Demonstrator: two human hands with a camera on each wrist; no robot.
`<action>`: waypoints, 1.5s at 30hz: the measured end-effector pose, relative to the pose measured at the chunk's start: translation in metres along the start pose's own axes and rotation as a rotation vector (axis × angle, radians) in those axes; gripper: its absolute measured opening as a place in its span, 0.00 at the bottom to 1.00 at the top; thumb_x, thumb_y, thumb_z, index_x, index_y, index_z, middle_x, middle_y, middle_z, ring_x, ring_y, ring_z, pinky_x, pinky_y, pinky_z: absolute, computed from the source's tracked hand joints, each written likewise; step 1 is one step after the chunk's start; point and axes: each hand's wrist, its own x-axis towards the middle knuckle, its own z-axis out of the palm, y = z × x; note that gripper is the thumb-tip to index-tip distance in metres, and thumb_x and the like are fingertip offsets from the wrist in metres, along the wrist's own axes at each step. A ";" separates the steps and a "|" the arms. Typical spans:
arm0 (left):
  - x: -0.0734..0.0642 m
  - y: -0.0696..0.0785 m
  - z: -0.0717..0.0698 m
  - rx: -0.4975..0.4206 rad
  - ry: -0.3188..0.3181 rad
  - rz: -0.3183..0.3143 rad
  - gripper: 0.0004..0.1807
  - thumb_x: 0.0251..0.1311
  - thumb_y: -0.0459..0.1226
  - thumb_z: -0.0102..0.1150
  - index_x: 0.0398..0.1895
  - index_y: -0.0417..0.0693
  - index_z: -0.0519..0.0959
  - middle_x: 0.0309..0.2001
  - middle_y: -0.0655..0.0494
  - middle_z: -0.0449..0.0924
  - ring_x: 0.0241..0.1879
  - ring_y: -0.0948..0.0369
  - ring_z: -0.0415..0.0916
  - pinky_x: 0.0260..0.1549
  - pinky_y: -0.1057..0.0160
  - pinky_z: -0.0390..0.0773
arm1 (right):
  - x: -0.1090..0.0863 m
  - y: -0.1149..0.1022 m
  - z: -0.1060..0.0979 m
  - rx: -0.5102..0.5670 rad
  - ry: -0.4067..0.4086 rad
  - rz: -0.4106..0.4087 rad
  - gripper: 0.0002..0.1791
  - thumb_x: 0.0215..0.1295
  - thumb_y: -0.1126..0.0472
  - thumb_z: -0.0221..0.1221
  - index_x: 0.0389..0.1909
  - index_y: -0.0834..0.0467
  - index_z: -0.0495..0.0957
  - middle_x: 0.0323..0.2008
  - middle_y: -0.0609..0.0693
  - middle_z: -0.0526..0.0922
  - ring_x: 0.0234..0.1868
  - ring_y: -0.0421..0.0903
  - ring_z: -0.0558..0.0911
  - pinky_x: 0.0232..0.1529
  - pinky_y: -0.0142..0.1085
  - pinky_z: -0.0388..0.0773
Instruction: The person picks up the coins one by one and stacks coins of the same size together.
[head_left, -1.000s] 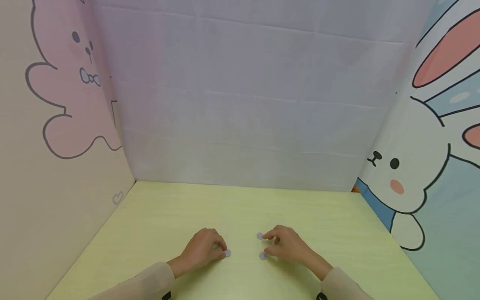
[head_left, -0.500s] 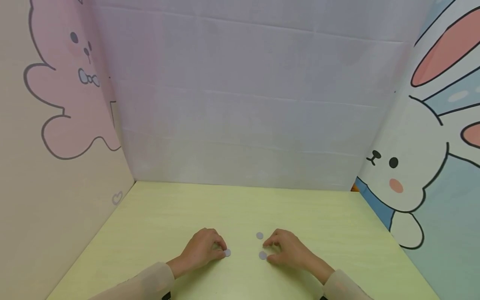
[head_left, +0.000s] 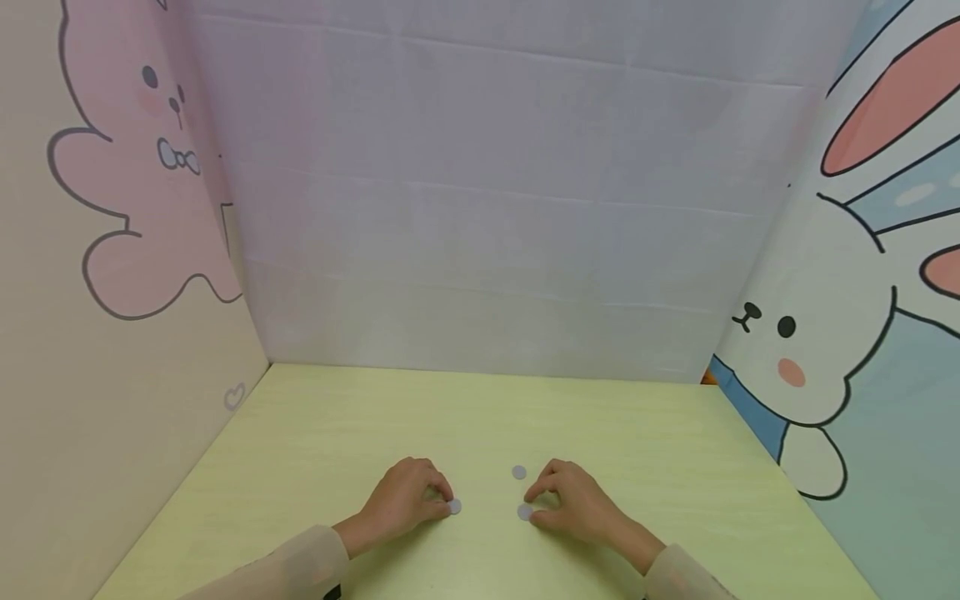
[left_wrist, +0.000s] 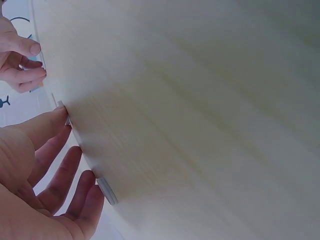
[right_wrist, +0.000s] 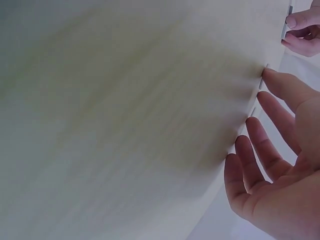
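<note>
Small flat grey discs lie on the pale yellow table. My left hand (head_left: 408, 500) pinches the edge of one grey disc (head_left: 455, 506) between thumb and forefinger at the tabletop. In the left wrist view, a short stack of grey discs (left_wrist: 107, 191) sits by the little finger; the hand hides it from the head view. Across from it, my right hand (head_left: 573, 504) has thumb and forefinger at the edge of the nearer right disc (head_left: 525, 512), with the other fingers curved over the table. Just beyond lies another grey disc (head_left: 519, 472), untouched.
The yellow tabletop (head_left: 375, 417) reaches back to a whitish cloth wall (head_left: 480, 250). A side wall with a pink bear (head_left: 165, 192) stands at left, one with a white rabbit (head_left: 817, 333) at right.
My right hand has left the farther disc, drawn back slightly toward me, and brought thumb and forefinger together at the nearer disc. The left hand holds still.
</note>
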 end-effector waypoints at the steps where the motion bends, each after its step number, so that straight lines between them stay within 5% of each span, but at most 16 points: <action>1: 0.000 0.000 0.000 -0.002 -0.001 0.002 0.06 0.55 0.43 0.82 0.32 0.57 0.92 0.38 0.66 0.87 0.40 0.61 0.77 0.42 0.60 0.78 | 0.000 0.000 0.001 0.003 -0.001 -0.001 0.08 0.61 0.55 0.77 0.41 0.48 0.92 0.41 0.39 0.81 0.44 0.42 0.77 0.48 0.39 0.77; 9: -0.001 0.001 0.000 0.007 0.000 0.008 0.06 0.55 0.44 0.82 0.32 0.58 0.92 0.38 0.67 0.87 0.41 0.62 0.78 0.48 0.54 0.80 | 0.002 0.000 0.005 0.000 0.012 -0.011 0.06 0.62 0.55 0.77 0.39 0.45 0.92 0.39 0.36 0.81 0.42 0.41 0.77 0.45 0.37 0.76; 16: 0.000 0.002 -0.001 0.012 -0.002 0.014 0.06 0.55 0.41 0.82 0.32 0.57 0.92 0.38 0.65 0.87 0.39 0.61 0.78 0.40 0.62 0.77 | 0.008 -0.002 0.008 0.005 0.007 0.002 0.06 0.60 0.56 0.78 0.38 0.45 0.92 0.38 0.36 0.81 0.40 0.40 0.76 0.42 0.35 0.75; 45: -0.001 0.001 -0.001 0.015 -0.001 0.019 0.06 0.53 0.41 0.83 0.32 0.58 0.92 0.37 0.66 0.87 0.40 0.60 0.79 0.42 0.60 0.78 | 0.020 -0.016 0.017 0.004 0.006 0.022 0.06 0.59 0.56 0.78 0.36 0.48 0.92 0.36 0.40 0.82 0.36 0.38 0.75 0.38 0.32 0.73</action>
